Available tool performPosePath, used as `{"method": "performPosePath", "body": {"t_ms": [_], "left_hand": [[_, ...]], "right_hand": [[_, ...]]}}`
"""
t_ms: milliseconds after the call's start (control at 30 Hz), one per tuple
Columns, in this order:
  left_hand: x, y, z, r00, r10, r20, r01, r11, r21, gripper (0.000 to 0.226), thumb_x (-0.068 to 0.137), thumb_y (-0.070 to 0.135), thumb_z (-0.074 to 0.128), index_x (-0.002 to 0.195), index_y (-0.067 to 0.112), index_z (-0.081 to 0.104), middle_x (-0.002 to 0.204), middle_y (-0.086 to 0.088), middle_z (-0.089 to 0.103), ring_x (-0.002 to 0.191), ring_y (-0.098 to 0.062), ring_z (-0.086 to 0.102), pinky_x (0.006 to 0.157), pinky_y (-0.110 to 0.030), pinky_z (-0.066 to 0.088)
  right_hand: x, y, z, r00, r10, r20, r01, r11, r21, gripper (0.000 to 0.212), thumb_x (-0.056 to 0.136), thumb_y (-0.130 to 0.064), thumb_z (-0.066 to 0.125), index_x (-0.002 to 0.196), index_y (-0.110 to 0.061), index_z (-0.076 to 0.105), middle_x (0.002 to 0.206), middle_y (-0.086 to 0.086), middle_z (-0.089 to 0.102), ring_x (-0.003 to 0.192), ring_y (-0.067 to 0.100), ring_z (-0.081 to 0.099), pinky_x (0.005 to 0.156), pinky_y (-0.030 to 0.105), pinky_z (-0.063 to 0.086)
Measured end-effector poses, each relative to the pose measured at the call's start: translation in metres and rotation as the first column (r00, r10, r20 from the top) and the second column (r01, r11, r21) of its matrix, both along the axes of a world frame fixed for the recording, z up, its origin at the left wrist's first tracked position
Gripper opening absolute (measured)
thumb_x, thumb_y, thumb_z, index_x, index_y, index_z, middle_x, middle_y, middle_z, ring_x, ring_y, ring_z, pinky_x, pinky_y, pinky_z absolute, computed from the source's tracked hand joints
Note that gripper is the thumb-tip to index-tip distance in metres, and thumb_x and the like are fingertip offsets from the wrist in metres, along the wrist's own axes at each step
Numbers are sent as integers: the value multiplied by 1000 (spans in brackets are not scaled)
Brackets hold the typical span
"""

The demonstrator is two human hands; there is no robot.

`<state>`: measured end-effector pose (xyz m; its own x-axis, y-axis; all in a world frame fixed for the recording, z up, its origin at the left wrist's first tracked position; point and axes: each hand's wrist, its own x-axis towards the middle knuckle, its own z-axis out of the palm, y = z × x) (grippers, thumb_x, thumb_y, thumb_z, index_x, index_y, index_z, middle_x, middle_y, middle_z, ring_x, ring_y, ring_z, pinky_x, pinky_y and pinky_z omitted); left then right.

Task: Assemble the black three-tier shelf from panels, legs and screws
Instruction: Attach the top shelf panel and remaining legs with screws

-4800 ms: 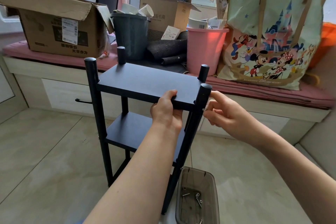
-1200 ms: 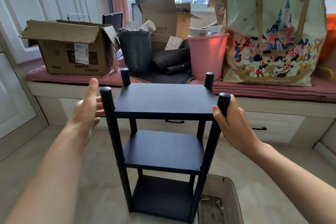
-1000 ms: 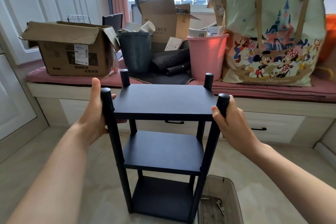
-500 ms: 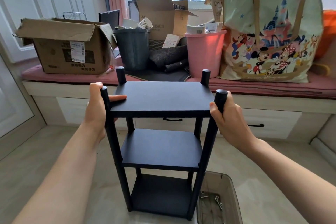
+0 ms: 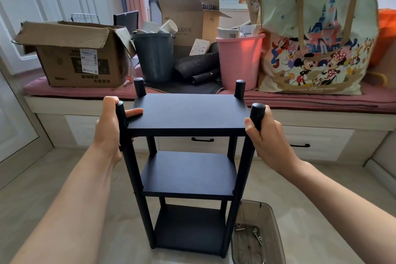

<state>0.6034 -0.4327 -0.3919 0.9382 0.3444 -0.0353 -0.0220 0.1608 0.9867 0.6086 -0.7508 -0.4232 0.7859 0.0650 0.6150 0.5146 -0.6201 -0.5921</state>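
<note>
The black three-tier shelf (image 5: 188,111) stands upright on the tiled floor in front of me, with three panels between four round legs. My left hand (image 5: 108,128) wraps the top of the near left leg, thumb lying on the top panel. My right hand (image 5: 265,137) grips the near right leg (image 5: 257,111) just below its cap. A clear plastic bin (image 5: 276,227) beside the shelf's right foot holds several loose screws (image 5: 256,234).
A window bench with a pink cushion (image 5: 310,100) runs behind the shelf. On it stand cardboard boxes (image 5: 75,55), a grey bucket (image 5: 154,58), a pink bucket (image 5: 240,60) and a large cartoon tote bag (image 5: 317,34). Drawers with black handles (image 5: 202,140) sit below.
My left hand came in from the side and closed on the near left leg. My right hand moved from the leg's side to a grip on it. The shelf now faces me squarely.
</note>
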Motion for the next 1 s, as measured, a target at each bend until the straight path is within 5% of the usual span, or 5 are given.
{"method": "performPosePath", "body": {"t_ms": [233, 467, 700, 833, 1000], "left_hand": [[-4, -2, 4, 999, -16, -31, 17, 1000, 7, 73, 67, 65, 44, 102, 9, 77, 81, 0, 73, 69, -16, 57, 62, -27, 45], [-12, -1, 9, 995, -21, -96, 32, 993, 115, 79, 66, 75, 38, 115, 23, 73, 118, 2, 68, 116, -28, 53, 111, -50, 34], [-17, 12, 11, 946, 162, -280, -39, 916, 398, 92, 77, 95, 20, 116, 21, 59, 96, -12, 60, 74, -27, 54, 67, -33, 43], [-23, 14, 15, 855, -106, -507, 212, 965, 156, 118, 59, 105, 17, 144, 27, 42, 86, -26, 74, 71, -34, 75, 66, -36, 51], [-18, 1, 17, 915, -254, -312, 185, 954, -234, 97, 81, 87, 38, 140, 11, 47, 113, -34, 66, 91, -54, 69, 79, -57, 54]], "right_hand": [[-2, 1, 2, 1000, 1, -20, -1, 1000, 8, 28, 96, -34, 44, 108, -9, 42, 60, -1, 45, 49, 8, 39, 48, 38, 35], [-4, 3, 3, 1000, -5, -30, 6, 1000, 16, 28, 97, -35, 44, 106, -9, 41, 60, 1, 46, 50, 11, 41, 48, 43, 37], [-6, 4, 4, 999, -8, -31, 8, 1000, 15, 26, 97, -36, 43, 105, -11, 41, 60, -1, 46, 49, 9, 41, 49, 45, 39], [-7, 5, 4, 999, -8, -31, 8, 1000, 19, 23, 99, -31, 45, 105, -10, 41, 59, 0, 45, 48, 8, 39, 48, 44, 38], [-6, 7, 4, 1000, -9, -16, 10, 1000, 28, 27, 97, -34, 44, 107, -8, 41, 58, -2, 45, 47, 8, 41, 46, 35, 35]]}}
